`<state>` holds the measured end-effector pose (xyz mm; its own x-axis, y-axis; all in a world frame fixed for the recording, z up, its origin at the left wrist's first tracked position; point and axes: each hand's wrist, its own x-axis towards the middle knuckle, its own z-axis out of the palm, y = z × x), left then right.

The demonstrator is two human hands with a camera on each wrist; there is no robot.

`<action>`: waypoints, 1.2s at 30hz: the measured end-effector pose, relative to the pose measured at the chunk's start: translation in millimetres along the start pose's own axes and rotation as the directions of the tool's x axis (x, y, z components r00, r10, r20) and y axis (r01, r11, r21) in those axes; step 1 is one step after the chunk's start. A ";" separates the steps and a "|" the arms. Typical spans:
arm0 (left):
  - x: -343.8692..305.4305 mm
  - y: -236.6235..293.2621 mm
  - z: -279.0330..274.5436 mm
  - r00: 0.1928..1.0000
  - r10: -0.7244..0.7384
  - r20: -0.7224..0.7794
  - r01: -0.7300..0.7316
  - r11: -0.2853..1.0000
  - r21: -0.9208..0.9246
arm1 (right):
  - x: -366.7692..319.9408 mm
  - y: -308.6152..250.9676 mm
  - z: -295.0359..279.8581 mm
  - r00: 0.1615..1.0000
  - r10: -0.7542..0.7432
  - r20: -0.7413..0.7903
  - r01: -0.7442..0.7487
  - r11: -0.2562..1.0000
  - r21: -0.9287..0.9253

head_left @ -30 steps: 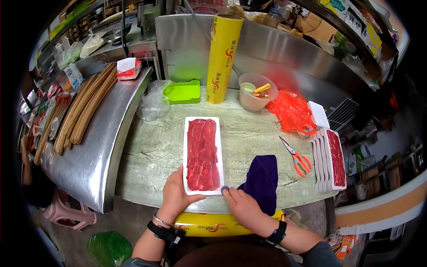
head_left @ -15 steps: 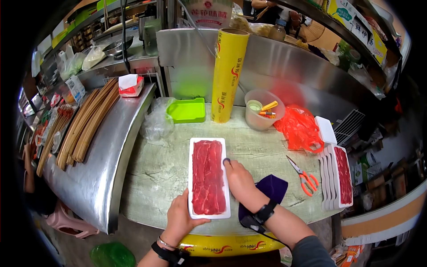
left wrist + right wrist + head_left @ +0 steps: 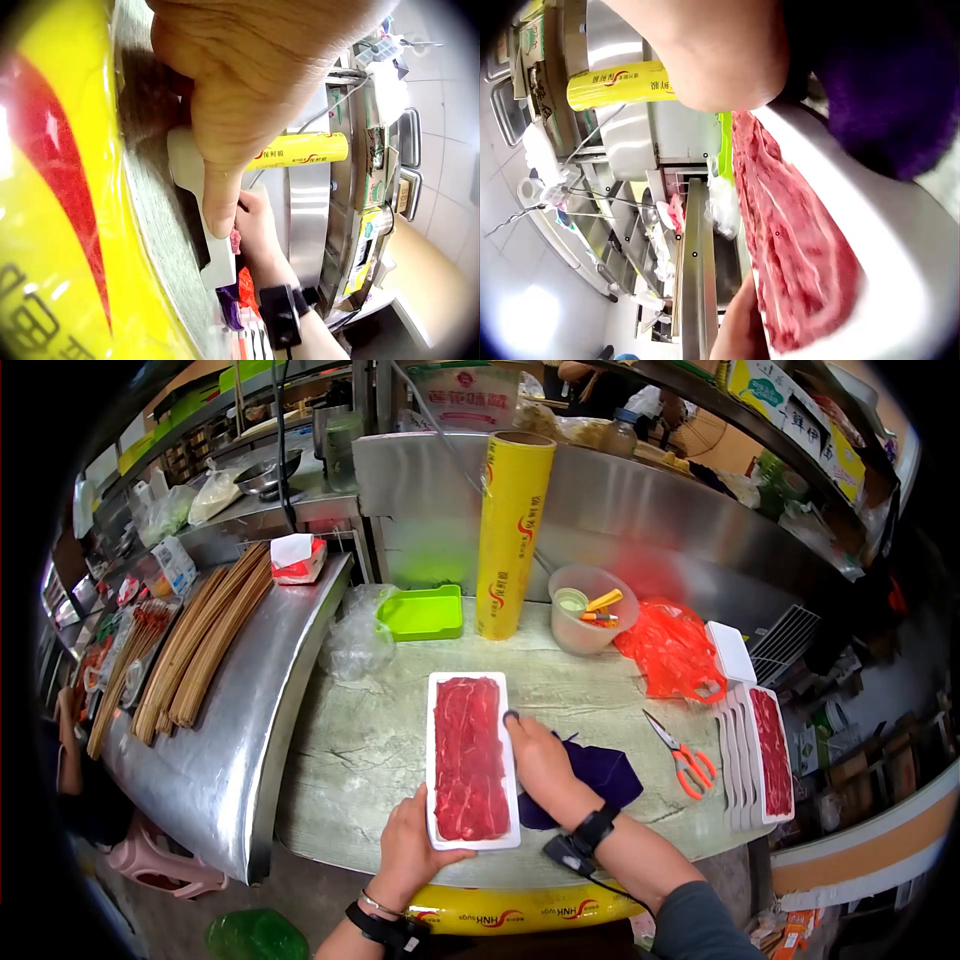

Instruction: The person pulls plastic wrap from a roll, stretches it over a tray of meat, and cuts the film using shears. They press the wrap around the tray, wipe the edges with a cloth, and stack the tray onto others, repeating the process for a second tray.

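Before you: one yellow roll (image 3: 513, 540), upright; one green tray (image 3: 425, 614), clear plastic bag (image 3: 358, 638) beside it; one translucent tub (image 3: 578, 636), red plastic bag (image 3: 662, 650) beside it; orange-handled scissors (image 3: 680, 751). To your left: wooden sticks (image 3: 208, 650) on a metal counter (image 3: 230, 760).

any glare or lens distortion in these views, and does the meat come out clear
Head view: fisheye bends the table, dark corners, glare on the steel counter, meat clear; left wrist view: highlights on the nearest yellow roll, meat mostly hidden; right wrist view: blown-out patch at lower left, meat large, readable.
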<state>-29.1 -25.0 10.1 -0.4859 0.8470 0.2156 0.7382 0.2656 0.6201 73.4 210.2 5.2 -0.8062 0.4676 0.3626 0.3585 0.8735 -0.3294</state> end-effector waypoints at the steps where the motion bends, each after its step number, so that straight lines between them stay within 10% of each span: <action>1: -0.6 -0.3 0.5 1.000 -0.007 0.008 0.007 1.000 -0.004 | -15.5 -6.3 -7.1 1.000 -0.017 0.008 0.017 1.000 0.014; 9: 12.7 -18.3 -25.6 0.970 0.121 0.212 -0.088 0.984 -0.156 | -124.0 -1.8 -70.9 0.969 -0.235 0.077 0.241 0.967 -0.080; 19: 112.1 -74.1 -71.6 0.675 0.256 0.692 -0.401 0.915 0.053 | -142.1 51.3 -91.2 0.995 -0.032 -0.091 0.018 0.988 -0.156; 22: 112.0 -78.0 -75.1 0.863 0.159 0.480 -0.284 0.938 0.199 | -142.6 52.1 -90.4 0.997 0.022 -0.077 -0.028 0.996 -0.082; 25: 99.0 -26.1 -53.4 0.920 0.208 0.331 -0.208 0.978 -0.037 | -141.1 50.7 -88.9 0.995 0.064 -0.075 -0.069 0.996 -0.062; 28: 80.1 32.6 -20.1 0.933 0.008 0.361 -0.140 0.929 0.341 | -137.6 49.7 -84.9 0.991 0.056 -0.119 -0.068 0.993 -0.098; 32: 79.1 46.4 -5.3 0.909 -0.124 0.398 -0.036 0.928 0.371 | -138.7 50.5 -84.7 0.991 0.051 -0.127 -0.064 0.993 -0.103; 36: 75.8 25.1 -19.4 0.874 0.064 0.482 -0.244 0.915 0.321 | -138.8 52.3 -88.6 0.984 0.116 -0.137 -0.117 0.993 -0.004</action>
<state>-56.5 36.8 56.6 -0.1519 0.9791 -0.1351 0.9441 0.1842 0.2733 245.8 203.0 14.9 -0.6870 0.5796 0.4383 0.4524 0.8132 -0.3662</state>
